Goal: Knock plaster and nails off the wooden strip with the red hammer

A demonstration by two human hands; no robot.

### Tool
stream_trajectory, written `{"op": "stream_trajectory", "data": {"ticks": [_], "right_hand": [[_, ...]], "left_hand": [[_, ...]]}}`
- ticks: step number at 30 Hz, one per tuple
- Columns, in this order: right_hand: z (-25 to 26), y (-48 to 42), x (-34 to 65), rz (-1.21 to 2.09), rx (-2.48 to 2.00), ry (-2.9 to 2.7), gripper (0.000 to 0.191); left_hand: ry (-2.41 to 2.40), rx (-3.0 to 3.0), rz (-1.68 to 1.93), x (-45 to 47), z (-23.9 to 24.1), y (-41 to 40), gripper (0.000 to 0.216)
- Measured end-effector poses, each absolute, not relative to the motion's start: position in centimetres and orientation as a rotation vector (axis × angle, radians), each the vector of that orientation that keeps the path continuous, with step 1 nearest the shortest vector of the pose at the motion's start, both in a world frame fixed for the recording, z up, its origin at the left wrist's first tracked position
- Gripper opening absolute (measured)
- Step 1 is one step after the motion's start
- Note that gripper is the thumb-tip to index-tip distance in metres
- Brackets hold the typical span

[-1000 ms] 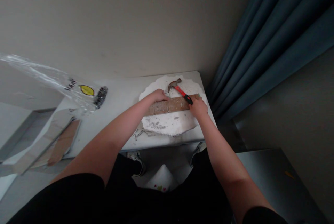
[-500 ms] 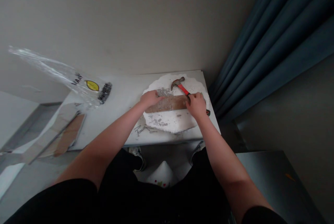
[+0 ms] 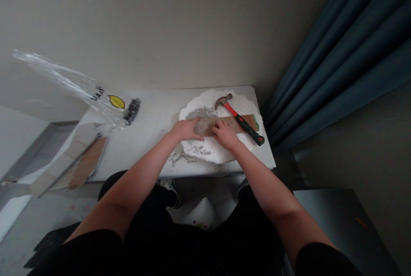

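Observation:
A long wooden board lies flat on a white, ragged-edged sheet, its left and middle stretch covered in small speckles that look like nail heads. My left hand is closed round the board's left end, thumb and fingers along opposite edges. On the middle of the board rests my right hand, its fingers bunched together; whatever they pinch is too small to make out. A claw hammer with a red and black handle lies slantwise over the board's right part, head toward the wall.
Loose nails lie near the table's front edge. At its left are a clear plastic bag with dark contents and brown board pieces. A blue curtain hangs right; a dark surface stands lower right.
My right hand has moved left, from the hammer handle at the board's right part to its middle. The hammer's whole handle is now uncovered. My left hand stays at the left end.

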State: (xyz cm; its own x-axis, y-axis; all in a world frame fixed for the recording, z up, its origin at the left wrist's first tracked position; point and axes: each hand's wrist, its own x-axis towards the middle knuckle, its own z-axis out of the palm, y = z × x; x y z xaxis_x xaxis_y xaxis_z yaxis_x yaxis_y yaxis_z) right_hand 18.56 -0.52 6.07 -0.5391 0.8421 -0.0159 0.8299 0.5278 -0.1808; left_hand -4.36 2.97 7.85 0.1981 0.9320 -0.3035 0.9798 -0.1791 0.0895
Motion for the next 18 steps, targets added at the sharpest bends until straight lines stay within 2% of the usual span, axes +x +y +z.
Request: {"op": "stream_trajectory", "data": {"ticks": [4,18], "right_hand": [[6.0,-0.6,18.5,0.247,-1.438,-2.689,0.033],[4.7,-0.9,18.5,0.231,-1.417,-2.631,0.03]], "left_hand": [[1.77,2.255,-0.317,-4.4,8.0,3.8,0.113],[1.761,2.325,-0.305,-4.8,7.8,3.3,0.11]]}}
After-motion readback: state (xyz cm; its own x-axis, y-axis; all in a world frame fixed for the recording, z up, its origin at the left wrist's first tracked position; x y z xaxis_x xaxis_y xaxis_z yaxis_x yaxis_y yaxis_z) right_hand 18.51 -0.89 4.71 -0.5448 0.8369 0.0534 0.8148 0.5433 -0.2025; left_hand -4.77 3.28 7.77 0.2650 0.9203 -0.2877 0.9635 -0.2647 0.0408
